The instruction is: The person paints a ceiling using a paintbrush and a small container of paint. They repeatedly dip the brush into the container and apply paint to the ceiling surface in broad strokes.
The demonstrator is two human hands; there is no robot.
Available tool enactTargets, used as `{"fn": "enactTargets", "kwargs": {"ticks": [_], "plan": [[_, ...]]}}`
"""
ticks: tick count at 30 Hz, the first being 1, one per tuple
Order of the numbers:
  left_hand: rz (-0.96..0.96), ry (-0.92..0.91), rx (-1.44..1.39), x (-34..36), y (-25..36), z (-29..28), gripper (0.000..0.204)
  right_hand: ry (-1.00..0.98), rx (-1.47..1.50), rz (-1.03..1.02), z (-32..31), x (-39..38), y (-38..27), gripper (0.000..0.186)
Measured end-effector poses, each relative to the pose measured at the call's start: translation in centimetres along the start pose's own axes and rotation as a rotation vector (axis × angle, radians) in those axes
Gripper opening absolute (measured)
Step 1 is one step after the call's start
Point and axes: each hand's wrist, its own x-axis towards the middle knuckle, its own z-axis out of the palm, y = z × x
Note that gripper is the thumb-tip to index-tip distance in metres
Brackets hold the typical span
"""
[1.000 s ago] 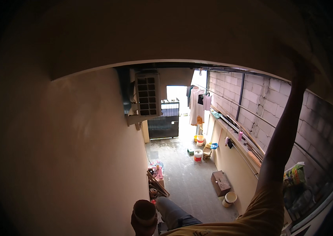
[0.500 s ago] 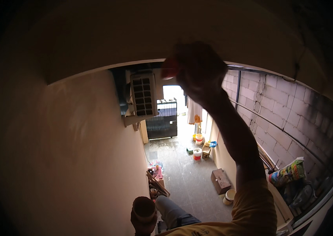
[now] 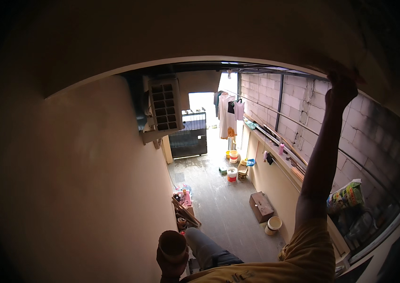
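Low in the view, my left hand (image 3: 170,269) is closed round a small round container (image 3: 172,243), a brownish cup or tub in deep shadow. What is in it does not show. My right arm stretches up to the right, and my right hand (image 3: 342,87) is against the dark overhead surface (image 3: 209,33), close to its pale lower edge. Its fingers look curled round something, but shadow and blur hide its shape; a faint reddish tint shows there.
A plain wall (image 3: 82,179) rises on my left, with an air-conditioner unit (image 3: 164,106) fixed to it. Far below, the floor holds buckets (image 3: 232,174), a brown box (image 3: 261,206) and a white pail (image 3: 273,225). A block wall (image 3: 313,108), rails and a filled bag (image 3: 346,195) are at right.
My right hand has swept from the middle of the overhead edge to the far right, and the red thing in it is now barely visible. My left hand keeps its hold on the container.
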Motion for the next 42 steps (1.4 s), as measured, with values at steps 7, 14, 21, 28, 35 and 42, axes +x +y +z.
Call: {"fn": "enactTargets", "kwargs": {"ticks": [7, 14, 21, 28, 35, 42], "plan": [[0.001, -0.011, 0.007, 0.0, 0.0, -0.3, 0.06, 0.004, -0.425, 0.153, -2.0, 1.3, 1.7, 0.016], [0.005, -0.032, 0.034, 0.5, 0.2, -0.1, 0.058, 0.173, 0.337, -0.022, -5.8, 3.9, -17.5, 0.025], [0.011, -0.026, 0.032, -0.1, -0.3, -0.4, 0.056, 0.224, 0.796, 0.105, -12.6, 4.9, -22.9, 0.009], [0.027, -0.051, 0.029, -0.2, -0.5, -0.4, 0.054, 0.22, 0.617, 0.651, -5.4, 0.4, -8.1, 0.012], [0.068, -0.061, 0.076, -0.3, -0.2, -1.8, 0.052, 0.196, 0.638, 0.132, -9.6, 4.3, -23.3, 0.013], [-0.061, 0.013, -0.232, 0.5, -1.3, -3.0, 0.055, -0.16, 0.938, 0.045, -16.4, 4.6, -31.8, 0.02]]}}
